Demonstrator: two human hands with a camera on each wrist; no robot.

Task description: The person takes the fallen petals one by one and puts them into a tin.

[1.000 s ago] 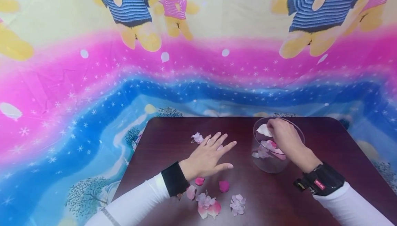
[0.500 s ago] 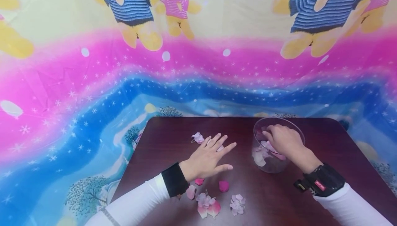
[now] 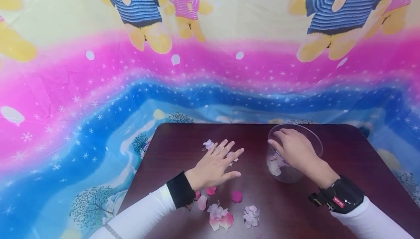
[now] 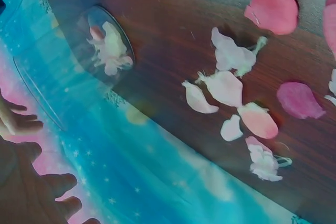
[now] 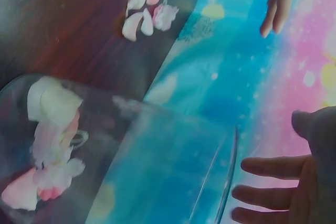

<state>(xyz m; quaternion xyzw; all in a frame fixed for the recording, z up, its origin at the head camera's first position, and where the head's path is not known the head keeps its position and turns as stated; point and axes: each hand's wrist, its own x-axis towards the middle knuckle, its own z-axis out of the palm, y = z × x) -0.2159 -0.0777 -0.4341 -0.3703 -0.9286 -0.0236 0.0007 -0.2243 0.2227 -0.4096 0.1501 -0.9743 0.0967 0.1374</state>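
Note:
My left hand (image 3: 211,166) hovers above the table with its fingers spread, holding nothing. Under and around it lie loose petals: a magenta petal (image 3: 237,196), a pink petal (image 3: 211,191) and a pale pink petal (image 3: 202,203). Over the mouth of a clear glass vase (image 3: 287,177) is my right hand (image 3: 296,149); its fingers stretch out past the rim in the right wrist view and grip nothing. Inside the vase, white and pink petals and blossoms (image 5: 55,135) are heaped at the bottom, the white petal (image 5: 52,100) among them.
A pale lilac blossom (image 3: 251,216) and pink-white petals (image 3: 221,222) lie near the front of the dark wooden table (image 3: 282,213). Another blossom (image 3: 208,144) sits toward the back. A printed teddy-bear cloth (image 3: 210,64) hangs behind the table.
My right hand has let go of the white petal, which dropped into the vase. Its fingers have since straightened and shifted slightly left. My left hand has drifted slightly left.

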